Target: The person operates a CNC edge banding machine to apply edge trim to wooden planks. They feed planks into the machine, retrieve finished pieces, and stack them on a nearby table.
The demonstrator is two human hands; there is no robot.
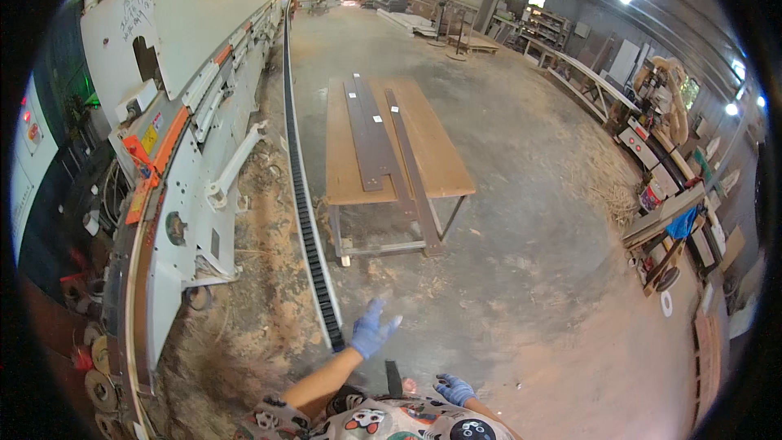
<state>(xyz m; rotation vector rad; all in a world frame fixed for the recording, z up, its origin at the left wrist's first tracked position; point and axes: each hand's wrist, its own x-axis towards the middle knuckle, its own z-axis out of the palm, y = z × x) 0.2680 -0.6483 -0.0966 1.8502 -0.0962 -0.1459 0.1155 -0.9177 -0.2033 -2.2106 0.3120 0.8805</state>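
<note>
My left hand point(373, 331), in a blue glove, reaches forward over the floor beside the near end of a long black roller track point(306, 220). Its fingers are spread and nothing is in them. Close to my body is my right hand point(454, 389), also blue-gloved, with fingers stretched toward the left and no object in them. A short dark strip point(393, 378) shows between the hands in front of my patterned clothing; what it belongs to I cannot make out. Neither hand touches the dark brown panels point(371, 134) ahead.
A low brown-topped table point(440, 167) stands ahead, bearing long dark panels with small white labels; some overhang its near edge. Along the left runs a long white machine point(195, 187) with orange parts. Sawdust covers parts of the floor. Benches and boards point(668, 216) line the right side.
</note>
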